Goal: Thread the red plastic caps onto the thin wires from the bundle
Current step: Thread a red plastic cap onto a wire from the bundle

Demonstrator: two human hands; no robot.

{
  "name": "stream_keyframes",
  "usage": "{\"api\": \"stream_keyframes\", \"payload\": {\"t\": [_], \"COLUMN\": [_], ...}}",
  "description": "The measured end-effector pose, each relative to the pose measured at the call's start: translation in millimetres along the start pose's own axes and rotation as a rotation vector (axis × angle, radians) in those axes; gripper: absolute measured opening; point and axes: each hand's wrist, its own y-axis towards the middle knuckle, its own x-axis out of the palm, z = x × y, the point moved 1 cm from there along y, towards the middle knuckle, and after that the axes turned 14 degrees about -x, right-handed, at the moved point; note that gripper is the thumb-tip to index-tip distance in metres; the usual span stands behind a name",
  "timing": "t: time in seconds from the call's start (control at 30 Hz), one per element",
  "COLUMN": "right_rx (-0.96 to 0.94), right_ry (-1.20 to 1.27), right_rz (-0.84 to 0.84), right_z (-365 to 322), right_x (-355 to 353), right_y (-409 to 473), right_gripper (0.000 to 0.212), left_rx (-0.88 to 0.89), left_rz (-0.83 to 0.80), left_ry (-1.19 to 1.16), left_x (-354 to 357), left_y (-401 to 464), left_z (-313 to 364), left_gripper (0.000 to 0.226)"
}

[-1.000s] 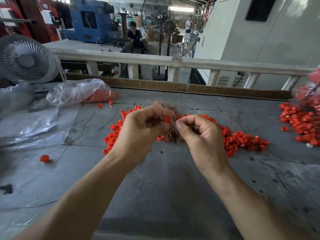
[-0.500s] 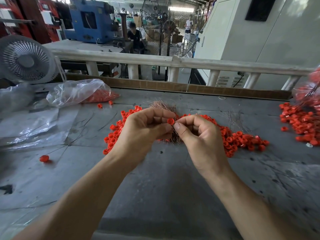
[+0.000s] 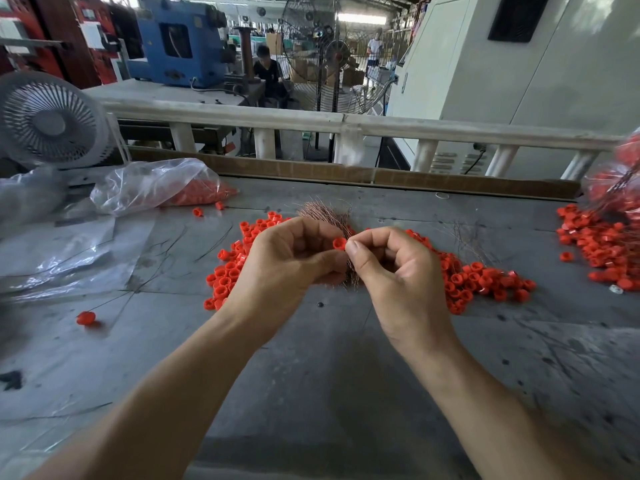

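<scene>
Honestly, red cap [image 3: 339, 243] tiny, light, slick: your left hand [image 3: 294, 261] pinches it, copper wire bundle [image 3: 327, 216] clamped under same fist. Right hand [image 3: 391, 271] pinching at cap's mouth, wire itself too thin to see. Wire floppy, grip near tip.

My left hand [image 3: 287, 261] hides the lower part of the wire bundle [image 3: 325, 213] — only its upper tips fan out above my knuckles. Which wire meets the red cap [image 3: 339, 243] is too fine to tell. Right of the bundle, the bag of caps [image 3: 620, 181] is blurred and cut by the frame's edge — its contents unclear.
</scene>
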Motion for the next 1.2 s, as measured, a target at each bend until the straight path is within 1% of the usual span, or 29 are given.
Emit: {"api": "stream_keyframes", "payload": {"t": [0.2, 0.37, 0.43, 0.57, 0.73, 1.2], "right_rx": [0.008, 0.005, 0.002, -0.010, 0.005, 0.059], "right_ry": [-0.022, -0.010, -0.011, -0.007, 0.007, 0.005], "right_rz": [0.025, 0.017, 0.021, 0.038, -0.028, -0.038], "right_z": [4, 2, 1, -3, -6, -6], "right_x": [-4, -4, -3, -3, -1, 0], "right_y": [2, 2, 2, 2, -2, -1], "right_gripper": [0.009, 0.008, 0.010, 0.009, 0.012, 0.007], "left_rx": [-0.031, -0.056, -0.061, -0.030, 0.031, 0.049], "left_rz": [-0.029, -0.033, -0.044, -0.022, -0.003, -0.003], "left_ry": [-0.051, -0.038, -0.027, -0.059, -0.072, -0.035], "left_x": [-3, -3, -3, -2, -2, -3], "left_y": [1, 1, 1, 3, 3, 2], "left_z": [-2, -2, -2, -3, -3, -2], "left_gripper": [0.016, 0.026, 0.024, 0.019, 0.017, 0.020]}}
